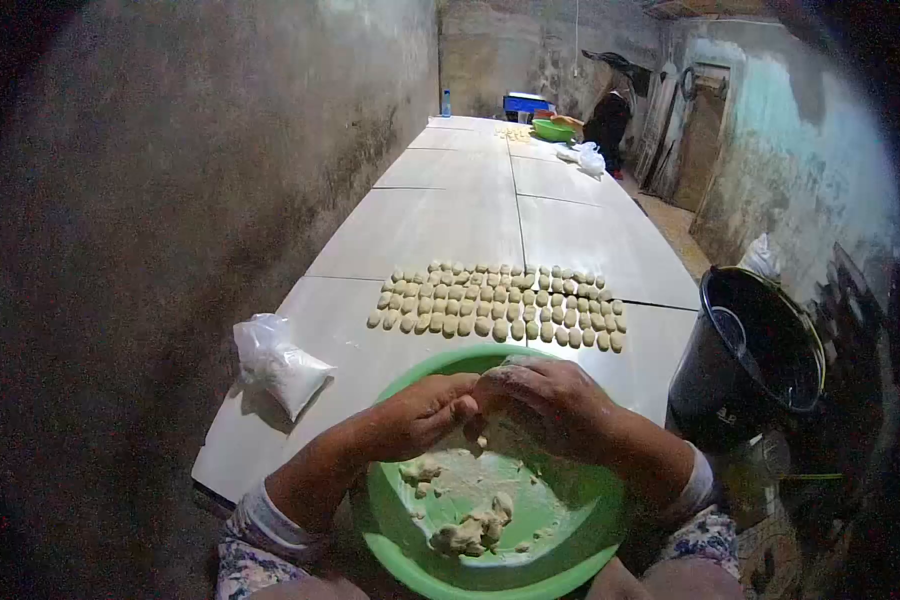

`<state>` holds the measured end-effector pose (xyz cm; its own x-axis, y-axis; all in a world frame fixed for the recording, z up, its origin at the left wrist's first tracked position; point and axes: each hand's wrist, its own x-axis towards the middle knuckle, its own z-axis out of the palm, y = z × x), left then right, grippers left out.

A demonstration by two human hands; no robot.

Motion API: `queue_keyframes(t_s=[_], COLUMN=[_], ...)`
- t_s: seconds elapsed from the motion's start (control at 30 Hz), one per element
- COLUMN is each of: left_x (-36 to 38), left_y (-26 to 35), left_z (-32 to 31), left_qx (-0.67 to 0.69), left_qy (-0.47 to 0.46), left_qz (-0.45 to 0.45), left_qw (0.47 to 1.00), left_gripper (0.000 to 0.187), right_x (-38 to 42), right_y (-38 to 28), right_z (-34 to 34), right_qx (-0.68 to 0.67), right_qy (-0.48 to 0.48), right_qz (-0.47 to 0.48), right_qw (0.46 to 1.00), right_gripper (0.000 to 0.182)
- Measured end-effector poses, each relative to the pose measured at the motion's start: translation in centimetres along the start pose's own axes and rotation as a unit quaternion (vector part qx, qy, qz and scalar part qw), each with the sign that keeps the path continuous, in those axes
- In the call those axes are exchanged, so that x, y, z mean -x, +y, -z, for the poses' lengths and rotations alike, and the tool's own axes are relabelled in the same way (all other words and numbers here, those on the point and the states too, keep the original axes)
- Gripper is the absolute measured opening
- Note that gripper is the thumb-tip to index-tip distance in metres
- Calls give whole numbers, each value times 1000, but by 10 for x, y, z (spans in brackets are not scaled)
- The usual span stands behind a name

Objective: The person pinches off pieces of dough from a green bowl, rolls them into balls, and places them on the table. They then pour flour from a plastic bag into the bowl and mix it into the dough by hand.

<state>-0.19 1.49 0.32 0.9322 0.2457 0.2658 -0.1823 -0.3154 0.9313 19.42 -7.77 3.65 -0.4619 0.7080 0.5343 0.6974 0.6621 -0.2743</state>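
My left hand (425, 408) and my right hand (550, 400) meet above the far part of a green basin (385, 530), fingers curled in and palms facing each other. Whatever lies between them is hidden; a small pale bit of dough (482, 441) shows just below the fingers. White flour dusts the right fingers. Inside the basin, a larger torn lump of dough (475, 528) and a smaller dough lump (422, 469) rest on scattered flour. Beyond the basin, several rows of small oval dough pieces (500, 305) cover part of the white table (430, 225).
A bag of white powder (282, 368) stands at the table's left edge. To the right is a large black bucket (710, 385). At the far end are another green basin (553, 131), a plastic bag (586, 158), a bottle (446, 103) and a dark-clothed person (607, 125).
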Motion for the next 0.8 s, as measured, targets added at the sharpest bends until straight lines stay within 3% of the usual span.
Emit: queue_keyframes(t_s=[0.13, 0.23, 0.3, 0.37, 0.5, 0.57, 0.67, 0.73, 0.8], left_x=[0, 0, 1, 2, 3, 3, 4, 5, 4], left_y=[0, 12, 15, 13, 7, 8, 16, 4, 2], left_z=[-8, -10, -8, -5, -2, -4, 0, 3, 3], left_qx=[-17, 3, -43, -27, 43, 60, 14, 41, 68], left_qy=[-3, -6, 11, 12, 14, 28, 7, -13, -33], left_qz=[4, 33, 49, 47, 43, 35, 132, 130, 128], left_qw=[1000, 999, 998, 998, 998, 997, 991, 991, 989], left_gripper=[33, 25, 25, 26, 34, 37, 39, 42, 44], right_x=[-2, -1, 1, -2, -3, 0, -1, -1, 0], right_y=[0, 0, 10, 3, 2, -1, -6, -9, -11], right_z=[8, 7, 0, 7, 1, -3, 3, 6, 9], right_qx=[-46, -50, -87, -80, -151, -152, -126, -114, -128], right_qy=[-21, -66, -83, -108, -66, -47, -44, -67, -9], right_qz=[11, -36, -17, -35, -2, -72, -65, -78, -100], right_qw=[999, 996, 993, 990, 986, 985, 989, 988, 987], right_gripper=[30, 30, 47, 43, 34, 32, 25, 22, 14])
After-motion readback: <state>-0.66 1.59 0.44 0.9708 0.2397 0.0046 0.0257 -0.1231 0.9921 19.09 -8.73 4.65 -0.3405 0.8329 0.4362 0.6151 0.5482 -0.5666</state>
